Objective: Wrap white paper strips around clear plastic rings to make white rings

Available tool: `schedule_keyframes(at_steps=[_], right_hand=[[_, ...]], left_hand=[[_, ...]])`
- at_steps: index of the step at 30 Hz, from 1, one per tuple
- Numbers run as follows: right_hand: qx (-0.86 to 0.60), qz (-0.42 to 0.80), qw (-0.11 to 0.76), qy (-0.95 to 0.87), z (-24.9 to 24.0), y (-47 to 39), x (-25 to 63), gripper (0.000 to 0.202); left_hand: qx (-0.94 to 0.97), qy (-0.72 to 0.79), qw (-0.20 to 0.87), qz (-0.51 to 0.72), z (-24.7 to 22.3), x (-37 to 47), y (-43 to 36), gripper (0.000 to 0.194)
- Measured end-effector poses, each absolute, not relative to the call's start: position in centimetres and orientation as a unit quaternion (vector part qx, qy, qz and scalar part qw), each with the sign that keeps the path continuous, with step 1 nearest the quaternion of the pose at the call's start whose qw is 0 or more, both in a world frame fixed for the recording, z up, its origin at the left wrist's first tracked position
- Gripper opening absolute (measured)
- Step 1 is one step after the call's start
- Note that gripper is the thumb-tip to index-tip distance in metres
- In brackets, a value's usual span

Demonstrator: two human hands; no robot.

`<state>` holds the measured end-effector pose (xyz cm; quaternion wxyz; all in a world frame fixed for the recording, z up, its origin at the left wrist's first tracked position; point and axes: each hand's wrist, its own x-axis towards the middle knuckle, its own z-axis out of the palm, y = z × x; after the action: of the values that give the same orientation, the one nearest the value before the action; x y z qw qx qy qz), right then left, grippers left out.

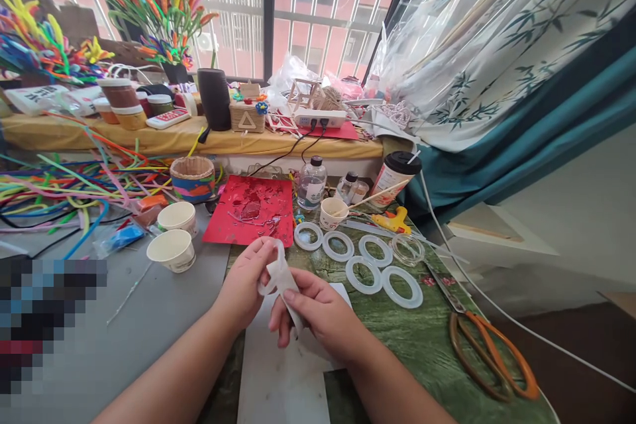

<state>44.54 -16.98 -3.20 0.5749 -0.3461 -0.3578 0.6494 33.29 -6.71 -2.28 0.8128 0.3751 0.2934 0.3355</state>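
Note:
Between the fingertips of my left hand (244, 281) is a translucent white ring mould (280, 250), seen nearly edge-on. My right hand (325, 310) pinches a whitish strip (284, 280) between thumb and fingers; the strip lies across the ring, and whether it is tape or tissue I cannot tell. Both hands are close together above a white sheet (283, 377). Just to the right, several similar ring moulds (402, 287) lie flat on the green tabletop (392, 351), beside a clear ring (408, 250).
Orange-handled scissors (491, 358) lie at the right edge. Behind the moulds are a paper cup (332, 213) with a stick, a clear bottle (312, 184) and a yellow glue gun (392, 220). A red sheet (251, 212) and two cups (171, 250) are farther left.

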Motion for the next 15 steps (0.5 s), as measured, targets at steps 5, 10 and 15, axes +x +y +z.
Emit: schedule_keyframes(at_steps=[5, 10, 15], right_hand=[[-0.383, 0.575, 0.653, -0.310, -3.65, -16.67, 44.81, 0.023], [-0.410, 0.571, 0.647, -0.296, -3.75, -16.48, 44.78, 0.030], [-0.403, 0.573, 0.682, -0.212, -3.42, -16.15, 44.51, 0.031]], left_hand=[[0.364, 0.221, 0.843, 0.330, -2.39, 33.27, -6.59, 0.031], [0.423, 0.262, 0.793, 0.351, -2.82, 33.27, -6.51, 0.024], [0.466, 0.281, 0.763, 0.348, -3.23, 33.24, -6.35, 0.019]])
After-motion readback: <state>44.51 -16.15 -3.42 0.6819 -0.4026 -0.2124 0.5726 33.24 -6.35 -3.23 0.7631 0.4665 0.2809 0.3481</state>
